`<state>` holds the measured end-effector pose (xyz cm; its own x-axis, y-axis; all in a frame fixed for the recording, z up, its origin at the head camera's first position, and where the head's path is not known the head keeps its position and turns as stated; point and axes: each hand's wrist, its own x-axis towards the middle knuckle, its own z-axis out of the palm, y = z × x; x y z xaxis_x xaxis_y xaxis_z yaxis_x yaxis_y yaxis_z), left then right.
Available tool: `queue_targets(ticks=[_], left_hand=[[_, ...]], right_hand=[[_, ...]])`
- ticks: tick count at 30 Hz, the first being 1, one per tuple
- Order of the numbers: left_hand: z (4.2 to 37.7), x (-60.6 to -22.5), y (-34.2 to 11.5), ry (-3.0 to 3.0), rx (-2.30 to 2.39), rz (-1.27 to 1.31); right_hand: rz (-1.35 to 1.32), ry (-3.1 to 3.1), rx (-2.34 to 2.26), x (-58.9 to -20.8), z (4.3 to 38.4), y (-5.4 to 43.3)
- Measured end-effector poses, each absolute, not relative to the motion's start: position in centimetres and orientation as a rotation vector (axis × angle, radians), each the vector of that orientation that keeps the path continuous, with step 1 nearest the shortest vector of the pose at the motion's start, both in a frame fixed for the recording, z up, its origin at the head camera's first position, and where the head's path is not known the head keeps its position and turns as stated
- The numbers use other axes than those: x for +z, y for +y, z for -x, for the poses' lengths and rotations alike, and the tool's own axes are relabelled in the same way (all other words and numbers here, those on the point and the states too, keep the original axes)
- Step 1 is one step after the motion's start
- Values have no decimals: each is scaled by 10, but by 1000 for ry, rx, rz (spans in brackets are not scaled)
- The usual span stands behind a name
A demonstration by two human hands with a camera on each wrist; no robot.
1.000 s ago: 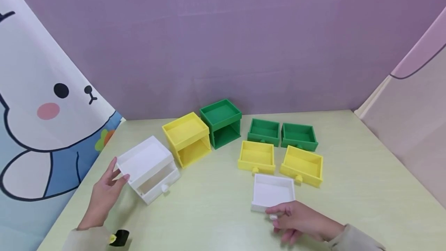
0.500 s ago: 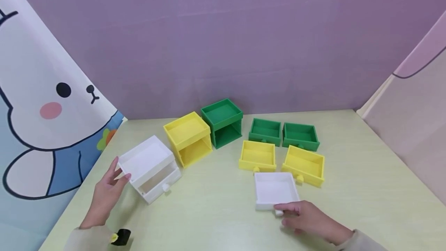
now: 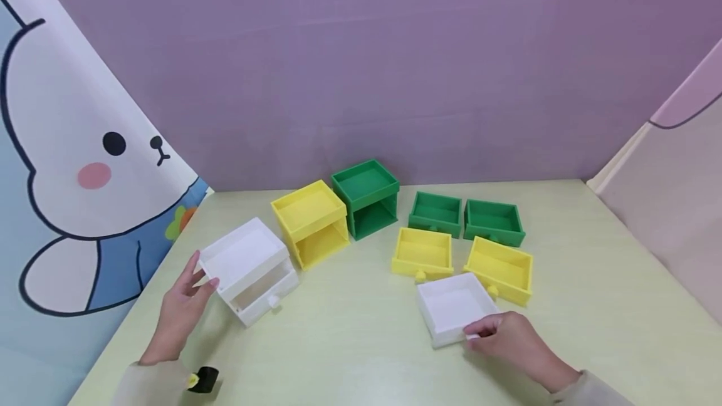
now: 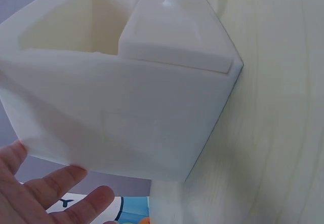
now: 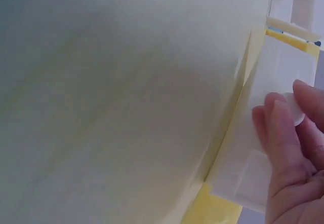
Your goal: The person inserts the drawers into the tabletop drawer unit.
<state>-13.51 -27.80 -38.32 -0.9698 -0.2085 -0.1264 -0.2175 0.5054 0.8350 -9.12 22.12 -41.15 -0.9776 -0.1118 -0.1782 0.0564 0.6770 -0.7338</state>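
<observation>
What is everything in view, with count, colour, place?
White boxy plastic cabinet: 1, white, left
White knobbed drawer: 1, white, inside white cabinet
Yellow boxy plastic cabinet: 1, yellow, left back
Green boxy plastic cabinet: 1, green, centre
Green shallow plastic drawers: 2, green, back right
Yellow shallow plastic drawers: 2, yellow, right
White shallow plastic drawer: 1, white, front right
Table: 1, pale, below
Fabric backdrop: 1, purple, behind
Cartoon sheet: 1, multicoloured, left
Outlined sheet: 1, pinkish, right
Unclear item: 1, black-yellow, front left
Sleeves: 2, beige, front
Left hand: 1, touching white cabinet
Right hand: 1, pinching loose drawer's knob
</observation>
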Motion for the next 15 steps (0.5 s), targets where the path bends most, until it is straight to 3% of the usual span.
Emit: queue_targets(ticks=[15], left_hand=[[136,-384,-279,2787,1433,348]], right_hand=[[433,2842,-1291,-407,90,225]])
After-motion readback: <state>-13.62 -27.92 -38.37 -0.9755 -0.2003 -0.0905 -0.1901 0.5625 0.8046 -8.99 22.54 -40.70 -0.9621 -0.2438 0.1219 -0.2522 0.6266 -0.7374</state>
